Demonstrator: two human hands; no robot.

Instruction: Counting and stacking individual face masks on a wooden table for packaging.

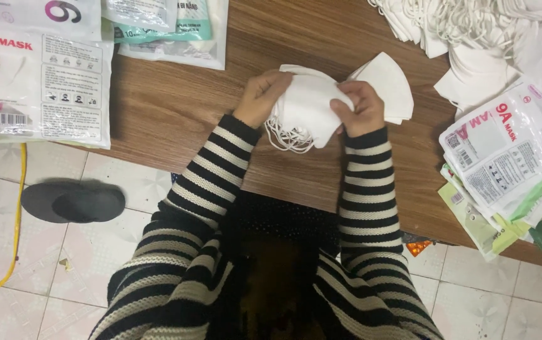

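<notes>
My left hand (262,96) and my right hand (360,107) both grip a small stack of white face masks (305,110) above a brown wooden table (170,107). The masks' white ear loops (287,138) hang down from the stack's lower left. Behind my right hand lies another fanned white mask (389,82), partly hidden by the held stack. Both arms wear black and white striped sleeves.
Printed mask packages (38,82) lie at the table's left, more packages (170,28) at the top. A pile of packages (510,164) sits at the right, loose white masks (485,31) top right. On the tiled floor are a dark slipper (73,201) and a yellow cable (18,214).
</notes>
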